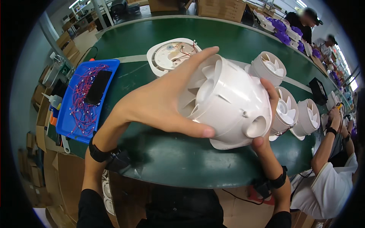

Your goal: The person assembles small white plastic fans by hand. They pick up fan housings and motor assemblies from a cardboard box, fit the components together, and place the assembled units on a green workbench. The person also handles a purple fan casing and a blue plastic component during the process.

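A rounded white plastic fan housing (239,97) is held up above the green table, tilted so its bladed opening faces left. My left hand (159,102) grips that open end, thumb on the near side and index finger stretched along the far rim. My right hand (264,146) clasps the opposite side, with its thumb by a short round spout and its fingers over the far edge. Behind the housing lies a round white base (161,57) with thin red wires inside. Right of my hands stand three similar fan housings (268,68), their blades showing.
On the left, a blue tray (110,65) holds tangled red and blue wires (78,102) and a black phone (99,87). A small dropper bottle (56,100) stands beside it. At right, a co-worker's arm (323,152) reaches near a black box (318,91). Cardboard boxes (220,9) line the far edge.
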Demonstrator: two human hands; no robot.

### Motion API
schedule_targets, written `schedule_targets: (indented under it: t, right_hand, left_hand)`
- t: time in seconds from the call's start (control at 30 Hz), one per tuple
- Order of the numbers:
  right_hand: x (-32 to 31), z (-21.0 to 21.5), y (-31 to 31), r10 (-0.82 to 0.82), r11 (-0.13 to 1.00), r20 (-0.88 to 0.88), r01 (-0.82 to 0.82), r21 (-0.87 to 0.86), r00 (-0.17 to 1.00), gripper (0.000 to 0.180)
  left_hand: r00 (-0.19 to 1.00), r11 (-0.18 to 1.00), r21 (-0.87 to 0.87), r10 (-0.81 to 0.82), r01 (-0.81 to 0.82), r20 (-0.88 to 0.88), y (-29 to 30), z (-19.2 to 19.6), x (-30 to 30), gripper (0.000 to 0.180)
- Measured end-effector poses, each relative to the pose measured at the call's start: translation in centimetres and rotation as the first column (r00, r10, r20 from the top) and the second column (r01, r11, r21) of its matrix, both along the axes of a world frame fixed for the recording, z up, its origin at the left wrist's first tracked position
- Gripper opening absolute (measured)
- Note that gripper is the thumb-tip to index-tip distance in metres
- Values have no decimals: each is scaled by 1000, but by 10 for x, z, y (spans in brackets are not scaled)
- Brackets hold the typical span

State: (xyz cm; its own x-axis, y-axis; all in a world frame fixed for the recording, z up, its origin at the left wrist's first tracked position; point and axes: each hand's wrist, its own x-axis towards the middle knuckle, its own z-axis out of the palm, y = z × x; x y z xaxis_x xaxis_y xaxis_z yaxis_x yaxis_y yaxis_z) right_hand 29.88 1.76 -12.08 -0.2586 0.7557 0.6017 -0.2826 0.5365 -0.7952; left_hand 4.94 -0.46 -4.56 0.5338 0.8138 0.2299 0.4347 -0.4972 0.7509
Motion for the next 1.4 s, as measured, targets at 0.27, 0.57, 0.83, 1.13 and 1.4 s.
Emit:
schedule_targets:
  t: [0.27, 0.57, 0.83, 1.13, 1.4]
  right_hand:
    - [3, -12, 14, 29, 987, 34, -34, 159, 999, 137]
    - [8, 10, 0, 28, 963, 138, 10, -269, 990, 146]
    - [6, -18, 0, 542, 585, -266, -585, -562, 797, 135]
    - [4, -6, -5, 480, 594, -383, -614, -520, 789, 117]
    - [6, -13, 1, 323, 653, -392, -503, -566, 861, 122]
  left_hand:
    - [987, 999, -11, 38, -37, 157, 1, -16, 13, 123]
    - [795, 993, 70, 37, -99, 605, 2, -30, 32, 120]
    - [646, 983, 58, 68, -172, 760, -7, -37, 46, 114]
    - [865, 899, 293, 157, -325, 477, 0, -47, 39, 117]
    - [850, 971, -15, 216, -238, 480, 5, 5, 29, 85]
